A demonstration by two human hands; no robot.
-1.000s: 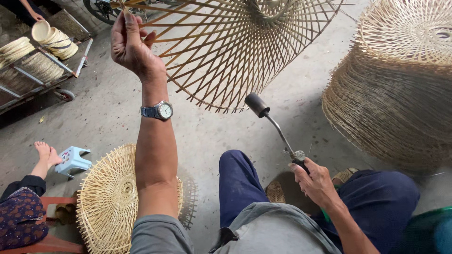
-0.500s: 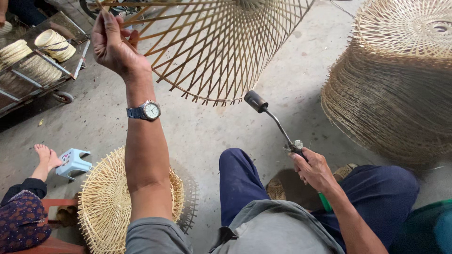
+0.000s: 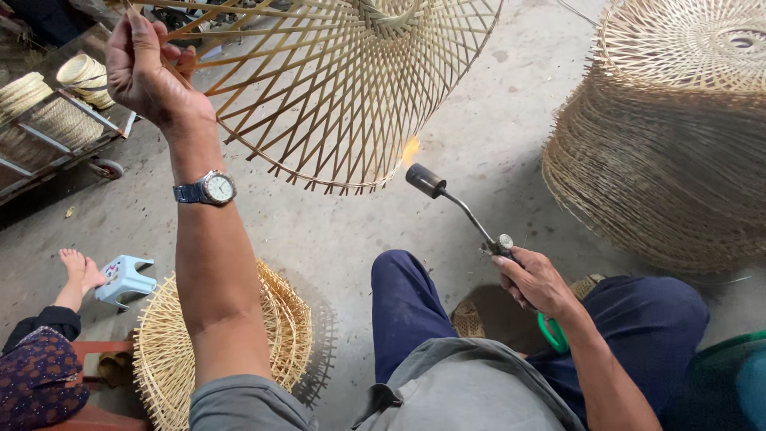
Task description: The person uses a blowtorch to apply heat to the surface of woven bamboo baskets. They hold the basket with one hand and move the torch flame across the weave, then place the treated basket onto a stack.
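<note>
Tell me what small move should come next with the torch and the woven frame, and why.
Probably turn the woven bamboo frame a little with the left hand, so the flame meets a fresh stretch of rim. The right hand aims the torch at one spot on the lower edge; lingering there could scorch the thin strips.

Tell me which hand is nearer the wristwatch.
Left. The wristwatch sits on the left wrist, just below the left hand gripping the woven bamboo frame. The right hand holds the torch, far off.
</note>
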